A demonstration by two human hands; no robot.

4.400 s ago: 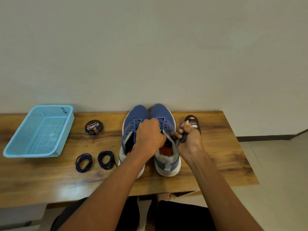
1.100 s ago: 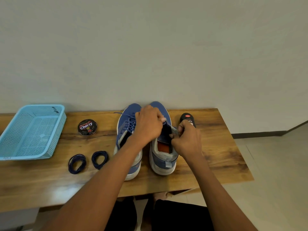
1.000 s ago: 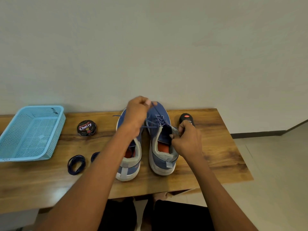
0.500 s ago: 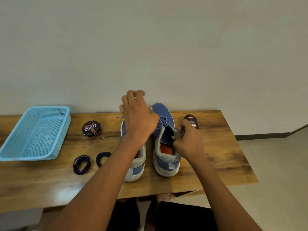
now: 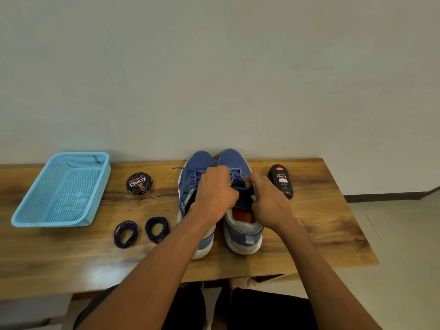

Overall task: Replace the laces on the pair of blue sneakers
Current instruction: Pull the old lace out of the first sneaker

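Two blue sneakers stand side by side, toes to the wall. The left sneaker (image 5: pixel 190 177) has its blue lace loosened. My left hand (image 5: pixel 215 192) is curled over the laces of the right sneaker (image 5: pixel 241 234) and grips the blue lace there. My right hand (image 5: pixel 267 201) pinches the dark tongue and collar of the right sneaker at its right side. Two coiled dark navy laces (image 5: pixel 125 233) (image 5: pixel 156 229) lie on the table left of the shoes.
A light blue plastic basket (image 5: pixel 60 220) sits at the table's left end. A round black polish tin (image 5: pixel 139 183) lies behind the coils. A black polish bottle (image 5: pixel 281 181) lies right of the shoes. The wooden table (image 5: pixel 321 234) ends close to the right.
My left hand, raised with open fingers half a second ago, has come back down onto the right sneaker's laces and curled round them. My right hand stays at the tongue.
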